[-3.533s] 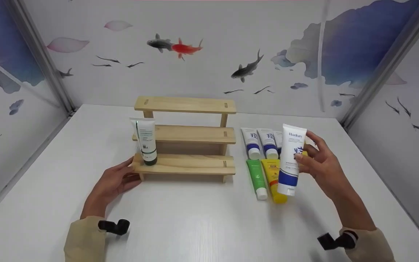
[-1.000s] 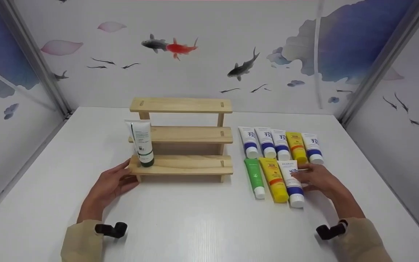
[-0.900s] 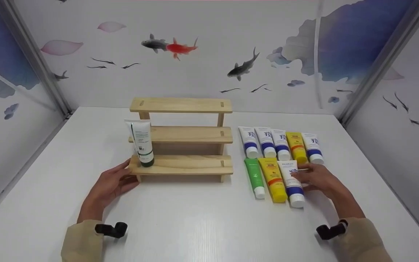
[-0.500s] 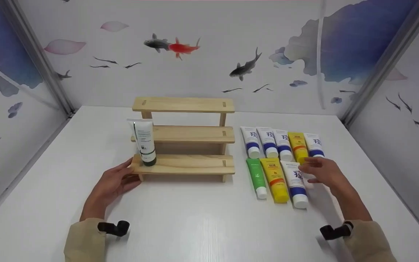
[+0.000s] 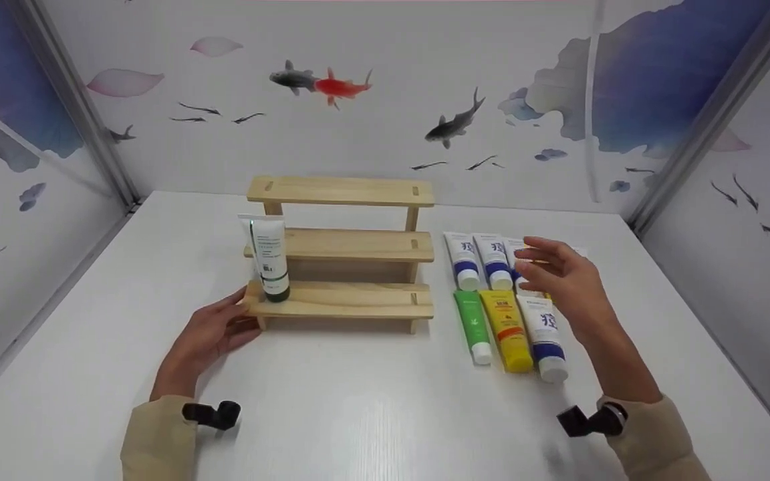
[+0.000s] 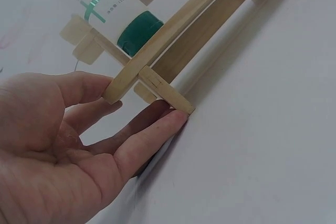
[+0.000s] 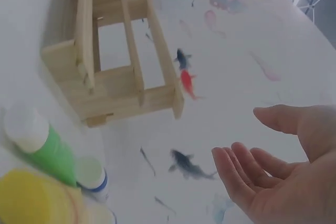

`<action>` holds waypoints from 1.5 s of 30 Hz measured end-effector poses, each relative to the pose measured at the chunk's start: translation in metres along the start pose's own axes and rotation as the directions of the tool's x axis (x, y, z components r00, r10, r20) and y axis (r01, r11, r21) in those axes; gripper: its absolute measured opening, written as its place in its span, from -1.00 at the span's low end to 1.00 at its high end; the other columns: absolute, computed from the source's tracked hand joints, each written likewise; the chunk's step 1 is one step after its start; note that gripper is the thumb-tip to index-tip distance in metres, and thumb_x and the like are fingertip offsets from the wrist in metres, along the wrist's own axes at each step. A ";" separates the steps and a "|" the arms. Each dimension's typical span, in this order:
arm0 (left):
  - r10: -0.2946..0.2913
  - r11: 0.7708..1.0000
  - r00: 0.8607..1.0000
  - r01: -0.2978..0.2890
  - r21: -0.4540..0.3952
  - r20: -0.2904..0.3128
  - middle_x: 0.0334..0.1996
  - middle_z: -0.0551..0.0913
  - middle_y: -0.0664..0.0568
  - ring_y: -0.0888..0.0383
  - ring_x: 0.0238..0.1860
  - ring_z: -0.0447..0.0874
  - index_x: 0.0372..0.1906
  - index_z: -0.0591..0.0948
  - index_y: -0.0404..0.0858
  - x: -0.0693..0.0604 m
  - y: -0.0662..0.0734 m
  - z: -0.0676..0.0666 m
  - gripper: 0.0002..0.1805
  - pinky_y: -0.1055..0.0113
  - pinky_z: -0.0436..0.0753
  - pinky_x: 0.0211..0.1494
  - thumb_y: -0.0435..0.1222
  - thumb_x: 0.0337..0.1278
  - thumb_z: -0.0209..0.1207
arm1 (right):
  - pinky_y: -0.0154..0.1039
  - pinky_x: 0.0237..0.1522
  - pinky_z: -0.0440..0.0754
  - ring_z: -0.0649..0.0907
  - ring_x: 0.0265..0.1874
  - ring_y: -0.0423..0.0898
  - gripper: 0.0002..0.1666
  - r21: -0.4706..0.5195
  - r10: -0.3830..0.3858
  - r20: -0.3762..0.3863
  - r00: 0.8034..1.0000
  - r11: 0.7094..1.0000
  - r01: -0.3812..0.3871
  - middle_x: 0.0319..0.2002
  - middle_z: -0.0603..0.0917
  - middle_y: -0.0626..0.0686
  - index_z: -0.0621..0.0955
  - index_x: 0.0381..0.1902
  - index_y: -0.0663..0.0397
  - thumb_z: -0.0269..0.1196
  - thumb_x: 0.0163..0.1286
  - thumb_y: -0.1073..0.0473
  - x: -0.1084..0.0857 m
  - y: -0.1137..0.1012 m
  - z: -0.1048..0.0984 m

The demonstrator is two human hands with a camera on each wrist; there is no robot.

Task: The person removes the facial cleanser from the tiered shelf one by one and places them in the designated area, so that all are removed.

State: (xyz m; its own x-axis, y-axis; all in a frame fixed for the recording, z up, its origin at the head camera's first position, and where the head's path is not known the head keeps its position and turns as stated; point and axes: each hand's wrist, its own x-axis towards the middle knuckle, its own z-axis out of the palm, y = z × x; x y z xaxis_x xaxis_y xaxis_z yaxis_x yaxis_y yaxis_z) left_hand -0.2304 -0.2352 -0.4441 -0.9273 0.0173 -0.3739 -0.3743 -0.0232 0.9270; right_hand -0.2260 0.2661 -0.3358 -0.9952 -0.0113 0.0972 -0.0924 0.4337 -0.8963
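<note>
My left hand [image 5: 214, 334] holds the left end of a three-tier wooden display rack [image 5: 351, 302]. In the left wrist view its thumb touches the end of the lowest board, and other fingertips lie against the leg [image 6: 168, 90]. A white tube with a dark green cap [image 5: 268, 257] stands on its cap on that lowest board. My right hand [image 5: 569, 284], holding nothing, hovers over the back row of tubes with thumb and fingers apart. It hides part of that row. Below it lies a white tube with a blue band [image 5: 541, 327].
Beside that tube lie a yellow tube [image 5: 506, 331] and a green tube [image 5: 472, 327]. Behind them are several white-and-blue tubes [image 5: 463, 260], and a yellow one mostly covered by my hand. White walls printed with fish enclose the white table [image 5: 358, 414].
My right hand has laid the white-and-blue tube beside the yellow one, let go, then risen and moved over the back row. The left hand stays at the rack.
</note>
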 end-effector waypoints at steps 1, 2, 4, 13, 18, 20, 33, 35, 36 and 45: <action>0.002 1.000 1.000 -0.002 -0.005 -0.003 0.47 0.30 -0.28 0.12 0.18 0.59 0.60 0.08 0.00 0.000 0.000 0.000 -0.39 0.31 0.67 0.25 -0.18 0.58 -0.08 | -0.48 0.06 0.68 0.64 0.09 -0.30 -0.20 0.007 -0.013 0.014 1.000 1.000 0.013 0.32 0.54 0.11 0.35 0.46 -0.02 0.26 0.40 -0.21 0.000 -0.004 0.004; 0.003 1.000 1.000 -0.003 -0.010 -0.006 0.46 0.31 -0.29 0.12 0.17 0.59 0.60 0.09 0.00 0.001 0.000 0.001 -0.39 0.30 0.67 0.25 -0.18 0.58 -0.08 | -0.47 0.07 0.68 0.65 0.10 -0.29 -0.21 0.017 -0.025 0.029 0.999 1.000 0.025 0.31 0.55 0.10 0.37 0.45 -0.02 0.27 0.39 -0.20 0.000 -0.008 0.009; 0.003 1.000 1.000 -0.004 -0.015 -0.011 0.46 0.31 -0.29 0.12 0.17 0.59 0.59 0.10 0.00 0.001 0.001 0.001 -0.39 0.30 0.68 0.25 -0.18 0.57 -0.07 | -0.46 0.09 0.67 0.66 0.12 -0.24 -0.24 0.038 -0.042 0.052 0.998 0.998 0.040 0.29 0.57 0.08 0.39 0.43 -0.02 0.29 0.38 -0.17 0.001 -0.016 0.018; 0.006 1.000 1.000 -0.006 -0.015 -0.002 0.43 0.34 -0.29 0.16 0.12 0.63 0.60 0.09 -0.01 0.000 0.000 0.000 -0.37 0.29 0.67 0.26 -0.17 0.56 -0.05 | -0.46 0.06 0.69 0.66 0.15 -0.02 -0.37 0.091 -0.099 0.126 0.987 0.992 0.088 0.23 0.61 0.11 0.46 0.36 0.01 0.33 0.39 0.03 0.009 -0.045 0.064; 0.005 1.000 1.000 -0.005 -0.012 -0.005 0.42 0.35 -0.30 0.17 0.10 0.64 0.60 0.09 -0.01 0.000 0.001 -0.001 -0.37 0.30 0.68 0.25 -0.16 0.56 -0.04 | -0.25 0.19 0.68 0.65 0.15 0.00 -0.37 0.066 -0.165 0.176 0.971 0.986 0.155 0.20 0.63 0.10 0.48 0.35 0.01 0.34 0.39 0.01 0.015 -0.057 0.091; 0.001 1.000 1.000 -0.001 -0.012 -0.012 0.42 0.35 -0.30 0.16 0.10 0.64 0.60 0.10 0.00 -0.001 0.001 -0.002 -0.37 0.30 0.68 0.25 -0.17 0.56 -0.05 | -0.15 0.24 0.67 0.65 0.17 0.00 -0.38 0.060 -0.196 0.193 0.961 0.980 0.188 0.19 0.64 0.08 0.49 0.33 0.01 0.35 0.38 0.00 0.018 -0.062 0.102; 0.001 1.000 1.000 -0.001 -0.016 -0.011 0.43 0.36 -0.30 0.13 0.13 0.64 0.59 0.10 -0.02 -0.001 -0.001 -0.002 -0.35 0.28 0.68 0.25 -0.15 0.54 -0.01 | -0.14 0.23 0.67 0.60 0.25 0.07 -0.40 0.222 -0.318 0.332 0.888 0.941 0.255 0.25 0.59 0.18 0.52 0.30 0.04 0.38 0.33 0.10 0.039 -0.090 0.170; 0.000 1.000 1.000 0.000 -0.009 -0.016 0.42 0.36 -0.30 0.12 0.14 0.62 0.59 0.11 -0.01 -0.001 0.000 -0.002 -0.37 0.28 0.68 0.25 -0.16 0.55 -0.02 | -0.13 0.24 0.66 0.58 0.27 0.07 -0.39 0.226 -0.317 0.345 0.884 0.942 0.249 0.27 0.58 0.16 0.52 0.30 0.04 0.39 0.33 0.09 0.040 -0.093 0.179; -0.002 1.000 1.000 0.001 -0.005 -0.016 0.42 0.36 -0.29 0.11 0.15 0.62 0.59 0.11 -0.01 0.000 0.001 -0.002 -0.37 0.28 0.68 0.26 -0.16 0.55 -0.03 | -0.14 0.24 0.67 0.58 0.28 0.05 -0.38 0.223 -0.308 0.353 0.883 0.945 0.240 0.28 0.57 0.15 0.51 0.30 0.02 0.39 0.32 0.07 0.040 -0.094 0.183; 0.001 1.000 1.000 -0.001 -0.002 -0.007 0.44 0.36 -0.26 0.10 0.18 0.60 0.59 0.13 0.03 -0.001 0.001 0.000 -0.40 0.27 0.67 0.28 -0.15 0.57 -0.06 | -0.16 0.23 0.67 0.57 0.29 0.10 -0.33 0.270 -0.285 0.380 0.880 0.944 0.189 0.29 0.54 0.14 0.47 0.32 0.07 0.42 0.30 0.11 0.050 -0.094 0.221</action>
State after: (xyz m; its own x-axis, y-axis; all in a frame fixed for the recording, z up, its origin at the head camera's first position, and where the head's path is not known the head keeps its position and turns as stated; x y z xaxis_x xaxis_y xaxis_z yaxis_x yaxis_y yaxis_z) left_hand -0.2298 -0.2354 -0.4432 -0.9276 0.0104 -0.3734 -0.3736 -0.0248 0.9273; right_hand -0.2738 0.0260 -0.3420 -0.8613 -0.4764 0.1765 -0.2842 0.1638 -0.9447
